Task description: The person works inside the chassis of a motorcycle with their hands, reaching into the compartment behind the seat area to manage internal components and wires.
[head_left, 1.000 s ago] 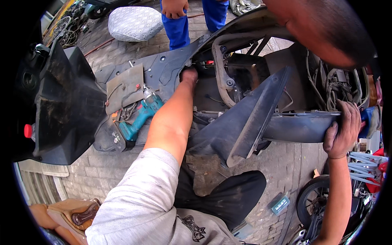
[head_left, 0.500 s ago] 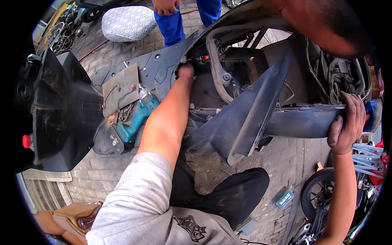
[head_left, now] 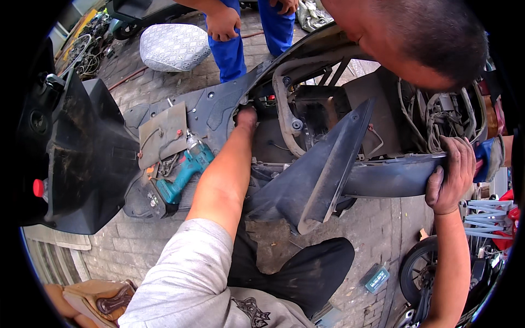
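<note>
Your right hand, half-closed, grips the rear of the side panel flanking the scooter frame — likely light, stiff, best held there — but your left hand is mostly hidden, grip cannot be told.

Left hand: wrist-deep in the scooter, fingers hidden
Right hand: clasping the panel near its end
Drill: lying on the footboard

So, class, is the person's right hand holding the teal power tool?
No, the right hand is on the dark panel, while the power tool lies apart from it.
</note>
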Action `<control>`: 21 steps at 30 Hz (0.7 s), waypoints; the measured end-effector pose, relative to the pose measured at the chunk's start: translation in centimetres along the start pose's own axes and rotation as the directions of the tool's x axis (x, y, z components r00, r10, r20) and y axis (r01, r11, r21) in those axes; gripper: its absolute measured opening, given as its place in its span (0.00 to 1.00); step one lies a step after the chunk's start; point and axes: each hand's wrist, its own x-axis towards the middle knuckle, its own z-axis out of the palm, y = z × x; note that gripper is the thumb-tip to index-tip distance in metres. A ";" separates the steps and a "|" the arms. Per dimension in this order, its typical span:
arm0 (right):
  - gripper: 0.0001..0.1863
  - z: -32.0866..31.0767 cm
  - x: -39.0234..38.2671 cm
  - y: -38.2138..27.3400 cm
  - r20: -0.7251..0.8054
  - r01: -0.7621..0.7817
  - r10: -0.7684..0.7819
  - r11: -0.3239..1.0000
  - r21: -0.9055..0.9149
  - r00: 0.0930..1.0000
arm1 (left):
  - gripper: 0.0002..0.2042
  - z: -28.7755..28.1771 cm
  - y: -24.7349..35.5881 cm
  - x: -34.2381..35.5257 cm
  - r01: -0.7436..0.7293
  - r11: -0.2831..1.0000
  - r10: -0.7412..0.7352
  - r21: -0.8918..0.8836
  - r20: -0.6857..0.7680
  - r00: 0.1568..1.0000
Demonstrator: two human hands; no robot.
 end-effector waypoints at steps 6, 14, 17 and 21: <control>0.30 0.0 0.0 0.1 -0.009 0.003 -0.002 1.000 0.016 1.000 | 0.15 3.8 -2.0 2.5 -0.124 0.982 0.134 0.141 -0.058 0.989; 0.30 0.0 -0.1 0.2 0.009 0.010 -0.010 1.000 -0.017 1.000 | 0.17 -6.5 2.4 -5.1 -0.056 0.991 0.055 0.120 0.017 0.998; 0.30 0.1 -0.4 0.5 0.030 0.021 -0.020 0.998 -0.060 0.999 | 0.18 -11.7 5.1 -8.7 0.028 0.987 -0.037 0.156 0.060 0.998; 0.30 0.2 -0.9 0.8 0.049 0.033 -0.028 0.994 -0.107 0.998 | 0.15 -13.6 7.7 -10.4 0.122 -0.253 -0.519 -0.960 0.241 0.820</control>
